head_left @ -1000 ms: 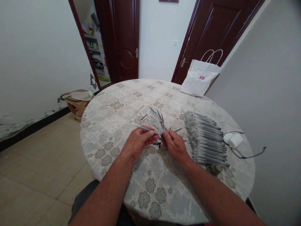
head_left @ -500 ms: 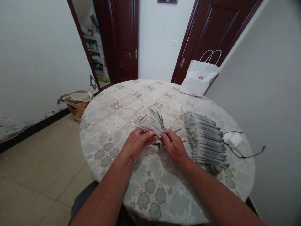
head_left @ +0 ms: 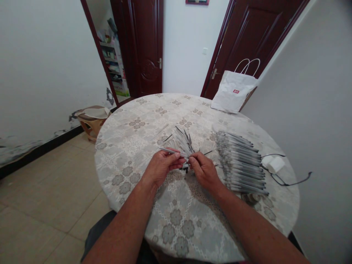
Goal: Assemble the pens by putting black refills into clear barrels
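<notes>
My left hand (head_left: 164, 163) is closed around a slim grey pen-like stick (head_left: 167, 150), its tip pointing left. My right hand (head_left: 202, 168) has thumb and fingers pinched together close to the stick's right end; what lies between those fingertips is too small to make out. Just beyond both hands, a loose bundle of thin whitish and black sticks (head_left: 182, 141) fans out on the table. Small dark pieces (head_left: 185, 167) show beneath the fingers, partly hidden. Right of my right hand lies a pile of similar grey sticks (head_left: 244, 165), laid side by side with pale ends leftward.
A patterned cloth covers the round table (head_left: 132, 146). Eyeglasses (head_left: 286, 181) and a white block-like object (head_left: 275, 164) lie past the pile. At the back right stands a white paper bag (head_left: 233, 90). A wooden stool (head_left: 92, 121) is left of the table.
The view has shifted very slightly. Both hands keep nearly the same position and grip.
</notes>
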Motion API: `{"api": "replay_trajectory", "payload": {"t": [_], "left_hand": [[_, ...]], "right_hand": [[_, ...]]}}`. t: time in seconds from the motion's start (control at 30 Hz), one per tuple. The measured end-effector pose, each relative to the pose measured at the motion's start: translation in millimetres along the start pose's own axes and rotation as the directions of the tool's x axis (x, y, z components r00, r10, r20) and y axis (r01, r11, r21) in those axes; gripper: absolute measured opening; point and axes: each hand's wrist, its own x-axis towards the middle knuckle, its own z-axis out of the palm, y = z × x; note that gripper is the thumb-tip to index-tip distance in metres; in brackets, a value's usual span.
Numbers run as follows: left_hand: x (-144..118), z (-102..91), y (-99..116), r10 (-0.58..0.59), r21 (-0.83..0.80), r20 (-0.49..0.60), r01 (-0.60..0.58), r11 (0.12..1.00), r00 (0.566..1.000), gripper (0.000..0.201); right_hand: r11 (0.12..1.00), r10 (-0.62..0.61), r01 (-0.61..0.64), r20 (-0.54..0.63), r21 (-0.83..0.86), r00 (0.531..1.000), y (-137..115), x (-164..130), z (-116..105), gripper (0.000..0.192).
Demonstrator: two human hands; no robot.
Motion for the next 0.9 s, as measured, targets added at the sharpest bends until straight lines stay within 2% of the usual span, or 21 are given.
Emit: {"api": "replay_trajectory", "payload": {"t": [0.13,0.27,0.4,0.57,0.7,0.8,0.9], "left_hand": [[-0.1,-0.4,-0.3,-0.011,0.002,0.008,0.011,1.000,1.000,0.030],[-1.3,0.9,1.9,-0.005,0.002,-0.024,0.005,1.000,1.000,0.029],[-3.3,3.7,3.9,-0.012,0.001,-0.015,0.012,1.000,1.000,0.026],[-3.1,3.2,2.3,-0.021,0.001,0.007,0.021,1.000,1.000,0.027],[-1.4,0.8,1.2,0.006,0.006,-0.006,-0.006,1.000,1.000,0.027],[-1.9,1.5,2.5,0.011,0.012,-0.012,-0.011,1.000,1.000,0.027],[-3.3,3.6,4.2,-0.004,0.008,-0.010,0.005,1.000,1.000,0.028]], "right_hand": [[0.998,0.030,-0.032,0.037,0.053,0.999,1.4,-1.2,-0.6,0.037],[0.995,0.035,-0.033,-0.021,0.098,0.999,1.1,-2.3,-0.2,0.022],[1.000,-0.002,0.002,-0.009,0.009,1.000,-0.8,-1.6,-0.7,0.017],[1.000,-0.001,0.001,0.053,0.006,0.999,0.6,-1.8,-1.8,0.039],[0.999,0.021,-0.021,-0.010,0.044,1.000,1.2,-2.6,-1.8,0.022],[1.000,0.010,-0.010,-0.029,0.020,1.000,-0.5,-2.2,-1.7,0.022],[1.000,-0.004,0.004,0.011,-0.020,1.000,-2.3,-1.4,-2.2,0.020]]}}
